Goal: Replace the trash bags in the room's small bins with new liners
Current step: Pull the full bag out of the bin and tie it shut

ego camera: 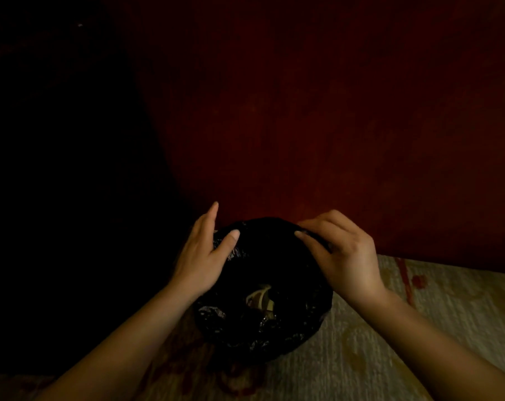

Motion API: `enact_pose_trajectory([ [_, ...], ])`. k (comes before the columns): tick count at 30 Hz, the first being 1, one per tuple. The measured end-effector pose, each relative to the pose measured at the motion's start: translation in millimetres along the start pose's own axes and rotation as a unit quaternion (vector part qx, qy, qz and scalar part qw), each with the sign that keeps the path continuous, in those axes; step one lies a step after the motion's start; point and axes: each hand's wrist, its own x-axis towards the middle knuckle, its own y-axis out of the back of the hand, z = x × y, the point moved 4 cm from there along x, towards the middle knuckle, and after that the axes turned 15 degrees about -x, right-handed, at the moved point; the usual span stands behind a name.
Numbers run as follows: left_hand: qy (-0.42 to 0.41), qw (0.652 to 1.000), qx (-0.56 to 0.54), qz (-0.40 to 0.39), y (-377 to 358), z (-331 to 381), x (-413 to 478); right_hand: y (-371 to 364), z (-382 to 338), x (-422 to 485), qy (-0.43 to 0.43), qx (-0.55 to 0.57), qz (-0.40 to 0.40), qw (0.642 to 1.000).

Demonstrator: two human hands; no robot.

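bin [262, 337] on carpet [419, 328], before wall [332, 125]

Nothing can be read here: no text, label, brand or number, because the scene is very dark. The pale piece of rubbish [260, 301] inside the black bin liner [277, 334] is the only likely place for print, but it is too dim and too small to tell any letters.
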Motion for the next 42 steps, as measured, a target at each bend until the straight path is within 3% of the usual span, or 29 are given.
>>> enact_pose_trajectory([
  [5,-0.062,0.989,0.027,-0.131,-21,15,12,7,-9,-4,0.101,-0.08,0.0,0.992],
  [8,-0.125,0.98,0.084,-0.13,-27,25,12,6,-5,-4,0.089,-0.037,-0.019,0.995],
  [12,-0.179,0.969,0.133,-0.106,-27,26,11,5,8,-4,-0.001,0.06,-0.039,0.997],
  [16,-0.16,0.977,0.097,-0.103,-19,30,10,5,27,-2,-0.106,0.073,-0.05,0.99],
  [19,-0.131,0.977,0.128,-0.111,-5,33,5,6,45,-1,-0.249,0.13,-0.061,0.958],
  [25,-0.112,0.978,0.159,-0.072,34,39,-1,3,55,0,-0.391,0.214,-0.057,0.893],
  [28,-0.13,0.983,0.127,-0.014,51,39,-8,6,51,-3,-0.368,0.198,-0.183,0.89],
  [31,-0.144,0.981,0.124,0.035,63,39,-15,5,36,-14,-0.262,0.061,-0.354,0.896],
  [33,-0.14,0.981,0.13,0.04,67,39,-21,8,33,-15,-0.244,0.055,-0.352,0.902],
  [37,-0.135,0.972,0.181,0.07,77,37,-25,29,38,2,-0.298,0.131,-0.255,0.91],
  [38,-0.111,0.975,0.165,0.103,82,35,-24,34,40,5,-0.314,0.154,-0.227,0.909],
  [40,0.004,0.985,-0.048,0.164,92,30,-22,37,39,7,-0.342,0.226,-0.169,0.896],
  [42,0.119,0.942,-0.277,0.147,91,26,-24,34,29,4,-0.348,0.318,-0.139,0.871],
])
